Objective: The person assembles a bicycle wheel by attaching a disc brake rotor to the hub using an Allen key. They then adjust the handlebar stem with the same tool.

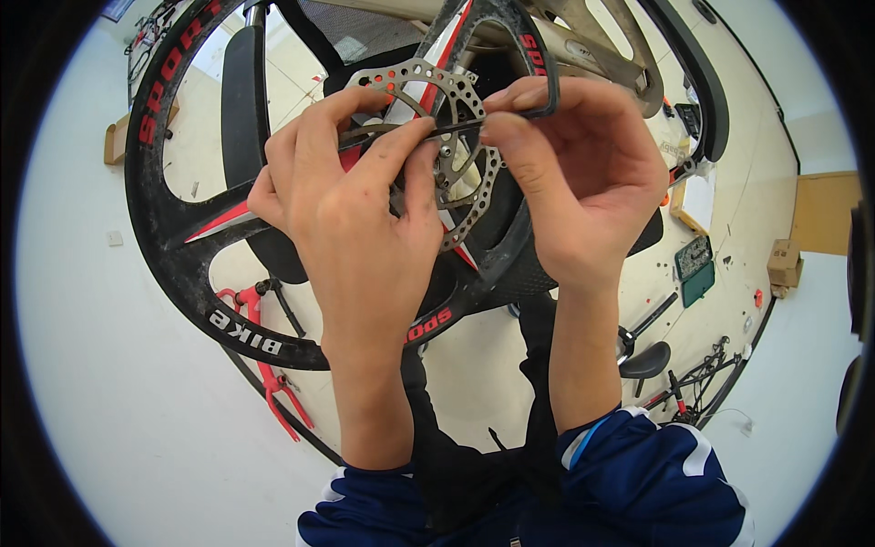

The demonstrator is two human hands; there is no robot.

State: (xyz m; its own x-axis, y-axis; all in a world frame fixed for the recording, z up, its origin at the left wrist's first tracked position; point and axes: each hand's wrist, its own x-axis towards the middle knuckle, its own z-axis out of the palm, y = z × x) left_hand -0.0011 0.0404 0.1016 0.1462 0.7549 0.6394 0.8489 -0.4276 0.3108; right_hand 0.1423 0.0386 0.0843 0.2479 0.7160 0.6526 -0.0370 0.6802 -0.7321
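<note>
Perforated silver metal brake disc (474,187), round with rows of small holes along its rim, sits at the hub of a black bicycle wheel with broad moulded spokes and red and white trim (173,228), held up close in front of the camera and partly covered by both hands.

Nearest the camera, two forearms rise from the lower edge out of dark blue sleeves with white and light blue patches (656,474). The left hand (351,214) has its fingers curled over the left part of the disc, with the thumb and forefinger pinched narrowly on a thin grey metal tool or strip (401,132) that lies across the disc's face. The right hand (583,173) meets it from the other side: its thumb and forefinger are closed on the right end of the same strip, fingertips just touching the disc near the hub, while the other fingers bend back over the black frame part behind. Exactly what the strip is cannot be told.

Behind the wheel, a beige bicycle frame tube (592,41) and a dark tyre (702,82) cross the top of the view. Below the wheel on the pale floor lies a red metal bicycle fork (269,365). Further right stand a black bicycle saddle (645,360), a green open case of small tool bits (696,266) and a small brown cardboard box (784,264). At far left another cardboard piece (116,139) rests against the white wall.
</note>
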